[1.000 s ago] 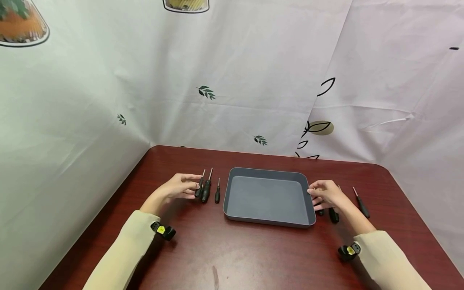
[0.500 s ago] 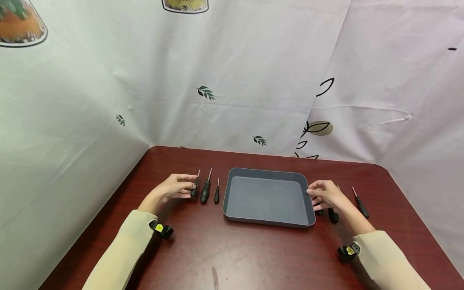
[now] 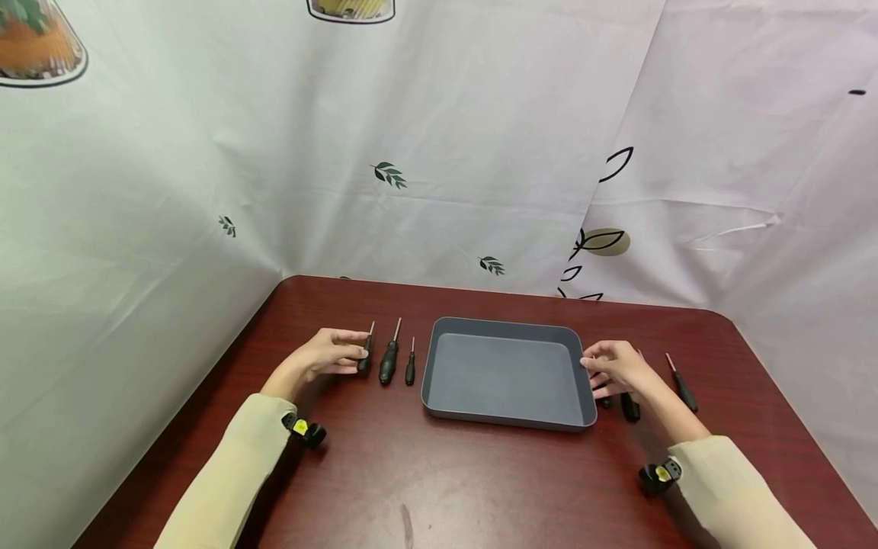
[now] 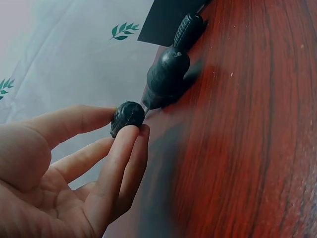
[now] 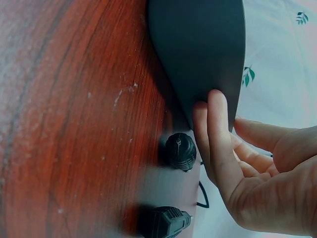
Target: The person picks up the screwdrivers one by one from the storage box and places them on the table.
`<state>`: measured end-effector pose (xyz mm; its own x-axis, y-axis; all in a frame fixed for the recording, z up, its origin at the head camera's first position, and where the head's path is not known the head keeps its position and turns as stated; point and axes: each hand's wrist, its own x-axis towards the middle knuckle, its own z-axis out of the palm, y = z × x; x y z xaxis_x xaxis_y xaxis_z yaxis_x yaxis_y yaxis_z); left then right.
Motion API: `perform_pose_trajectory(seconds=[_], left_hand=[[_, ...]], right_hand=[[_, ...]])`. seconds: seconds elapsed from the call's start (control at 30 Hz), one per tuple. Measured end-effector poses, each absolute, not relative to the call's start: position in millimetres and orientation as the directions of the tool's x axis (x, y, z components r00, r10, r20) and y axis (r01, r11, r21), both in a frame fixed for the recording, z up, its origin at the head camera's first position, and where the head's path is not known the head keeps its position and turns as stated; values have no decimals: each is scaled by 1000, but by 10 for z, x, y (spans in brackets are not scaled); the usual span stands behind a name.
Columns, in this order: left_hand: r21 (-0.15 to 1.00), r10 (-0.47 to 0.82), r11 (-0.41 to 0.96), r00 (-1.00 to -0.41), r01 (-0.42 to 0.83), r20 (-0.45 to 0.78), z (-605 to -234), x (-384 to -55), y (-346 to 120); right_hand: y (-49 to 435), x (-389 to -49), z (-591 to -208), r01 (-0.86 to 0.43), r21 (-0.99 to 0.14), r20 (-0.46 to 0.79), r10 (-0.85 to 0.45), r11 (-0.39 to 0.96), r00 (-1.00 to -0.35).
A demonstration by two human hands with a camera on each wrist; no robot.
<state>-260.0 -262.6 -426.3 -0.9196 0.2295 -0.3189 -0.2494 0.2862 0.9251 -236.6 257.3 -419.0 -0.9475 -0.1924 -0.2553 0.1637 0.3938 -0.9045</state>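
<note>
In the head view my left hand (image 3: 321, 357) pinches the black handle of a screwdriver (image 3: 365, 360) between thumb and fingers, its shaft pointing away. The left wrist view shows that handle (image 4: 128, 117) end-on at the fingertips. Right of it lie a thicker screwdriver (image 3: 389, 362) and a small one (image 3: 410, 369). My right hand (image 3: 620, 367) grips the right wall of a grey rectangular tray (image 3: 507, 377). From the right wrist, two fingers press the outer wall (image 5: 203, 54) while the thumb is at the rim.
Beyond the right hand lie more black-handled screwdrivers, one (image 3: 686, 393) fully visible and another (image 3: 630, 407) partly covered by the arm. The dark red wooden table (image 3: 480, 488) meets a white patterned cloth (image 3: 439, 152) at its back and sides.
The left hand has shifted left with the pinched screwdriver, widening the gap to the thicker one. The right hand and the tray have stayed in place.
</note>
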Motion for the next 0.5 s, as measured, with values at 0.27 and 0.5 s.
perform_pose_trajectory(seconds=[0.27, 0.5], left_hand=[[910, 179, 332, -931, -247, -318, -4277, -2647, -2604], [906, 166, 347, -935, -243, -314, -4298, -2670, -2616]], right_hand=[[2576, -2367, -4188, 162, -906, -254, -196, 391, -947], [2576, -2358, -4186, 157, -905, -250, -195, 395, -948]])
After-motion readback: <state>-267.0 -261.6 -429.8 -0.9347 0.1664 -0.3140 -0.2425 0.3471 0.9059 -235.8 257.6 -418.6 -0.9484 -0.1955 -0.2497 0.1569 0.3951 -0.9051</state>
